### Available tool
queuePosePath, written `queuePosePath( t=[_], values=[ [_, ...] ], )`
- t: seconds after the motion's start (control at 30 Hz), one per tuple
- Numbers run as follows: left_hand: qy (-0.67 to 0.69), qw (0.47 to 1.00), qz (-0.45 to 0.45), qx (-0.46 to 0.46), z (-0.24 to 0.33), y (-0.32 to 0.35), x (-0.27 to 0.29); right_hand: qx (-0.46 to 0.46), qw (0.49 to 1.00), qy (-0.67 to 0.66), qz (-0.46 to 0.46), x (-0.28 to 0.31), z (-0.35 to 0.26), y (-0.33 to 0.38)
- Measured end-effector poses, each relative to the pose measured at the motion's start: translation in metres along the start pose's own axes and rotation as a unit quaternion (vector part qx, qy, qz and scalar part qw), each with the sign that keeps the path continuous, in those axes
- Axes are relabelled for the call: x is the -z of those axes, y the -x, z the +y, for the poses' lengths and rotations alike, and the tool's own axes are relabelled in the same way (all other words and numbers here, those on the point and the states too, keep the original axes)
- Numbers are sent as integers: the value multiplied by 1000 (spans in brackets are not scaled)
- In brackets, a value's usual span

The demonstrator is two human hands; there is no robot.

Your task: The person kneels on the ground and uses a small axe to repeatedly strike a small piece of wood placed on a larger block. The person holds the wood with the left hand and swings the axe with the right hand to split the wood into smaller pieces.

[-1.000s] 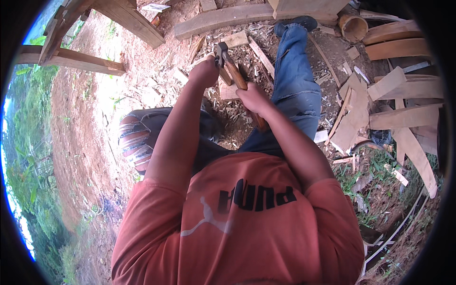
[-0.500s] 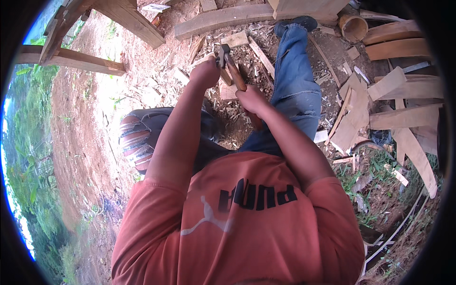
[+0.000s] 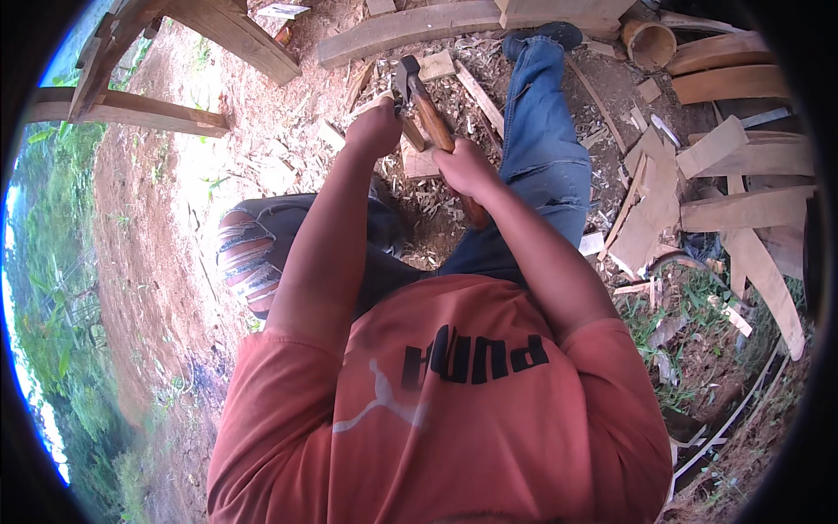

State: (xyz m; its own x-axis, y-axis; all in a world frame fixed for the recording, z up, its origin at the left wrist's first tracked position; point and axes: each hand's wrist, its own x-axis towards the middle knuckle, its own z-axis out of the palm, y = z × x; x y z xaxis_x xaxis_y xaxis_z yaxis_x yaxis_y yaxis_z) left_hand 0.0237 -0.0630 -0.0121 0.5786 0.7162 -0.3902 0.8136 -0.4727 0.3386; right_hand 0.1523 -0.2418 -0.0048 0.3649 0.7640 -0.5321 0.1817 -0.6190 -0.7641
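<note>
My right hand (image 3: 469, 168) is wrapped round the brown wooden handle of a hatchet (image 3: 429, 113). The dark metal head points away from me, just right of my left hand (image 3: 374, 131). That left hand is closed on a narrow piece of wood (image 3: 412, 133), which is tilted and partly hidden by the fingers. Under it, between my legs, lies a pale wood block (image 3: 419, 163). Whether the held wood rests on the block I cannot tell. The blade is beside the wood's upper end; contact is not clear.
Wood chips and offcuts litter the ground around my legs. A long curved beam (image 3: 410, 33) lies beyond my hands. Wooden trestle legs (image 3: 231, 39) stand at the far left. Cut boards (image 3: 733, 210) and a hollow round container (image 3: 650, 45) are on the right.
The hatchet head has risen slightly away from me and left, off the held wood's upper end. My right hand has shifted a little; my left hand keeps its grip.
</note>
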Motion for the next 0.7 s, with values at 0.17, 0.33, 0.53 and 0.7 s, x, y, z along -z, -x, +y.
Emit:
queuePosePath(
  t=[0.17, 0.33, 0.53, 0.7],
  values=[
    [-16, 999, 29, -19, -2, 3, -5, -36, 997, -23, -57, 11, 1, 0],
    [-8, 1000, 7, -10, 4, 1, -4, 8, 1000, -27, 0, 6, 0, 18],
    [0, 1000, 11, -11, -2, 1, -4, -20, 997, -66, -33, 7, -2, 5],
    [-26, 1000, -3, -3, 4, 3, -1, -48, 996, -47, -54, 2, 7, 9]
  ],
)
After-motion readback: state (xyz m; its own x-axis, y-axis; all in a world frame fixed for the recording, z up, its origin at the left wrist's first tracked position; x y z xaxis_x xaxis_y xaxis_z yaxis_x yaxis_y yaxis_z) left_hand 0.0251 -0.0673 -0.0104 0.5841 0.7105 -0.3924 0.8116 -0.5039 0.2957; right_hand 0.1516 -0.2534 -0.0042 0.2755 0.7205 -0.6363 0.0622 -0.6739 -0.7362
